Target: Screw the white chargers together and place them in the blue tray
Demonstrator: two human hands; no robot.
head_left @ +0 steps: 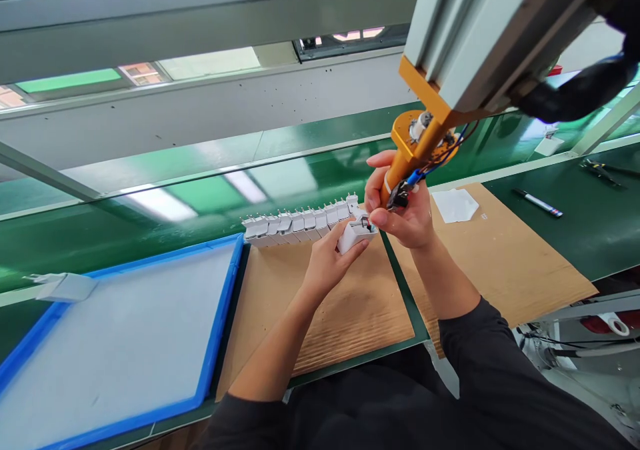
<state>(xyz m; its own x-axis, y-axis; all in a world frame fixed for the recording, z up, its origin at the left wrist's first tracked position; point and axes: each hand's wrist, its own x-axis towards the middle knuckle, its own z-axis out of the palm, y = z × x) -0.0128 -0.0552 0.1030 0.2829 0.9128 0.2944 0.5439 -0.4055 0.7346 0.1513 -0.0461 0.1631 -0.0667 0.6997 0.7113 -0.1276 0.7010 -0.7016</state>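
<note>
My left hand (pixel 327 260) is closed around a white charger housing (pixel 354 237). Its open end faces up and right, with small wires or parts showing inside. Just above the housing is my right hand (pixel 413 217), its fingers curled behind an orange metal rod (pixel 400 169) and its thumb close to the housing's open end. The rod and a black switch (pixel 399 195) with blue wiring cover part of that hand, so what its fingers grip is hidden. Behind my left hand, a row of several white chargers (pixel 300 223) stands with metal pins pointing up.
At left lies a blue-rimmed tray (pixel 213 343) with a white charger (pixel 67 287) on its far corner. Brown cardboard (pixel 360 303) covers the bench. An aluminium machine arm (pixel 480 37) hangs overhead at right. Beyond are white paper (pixel 455 205), a marker (pixel 537 203) and pliers (pixel 601 171).
</note>
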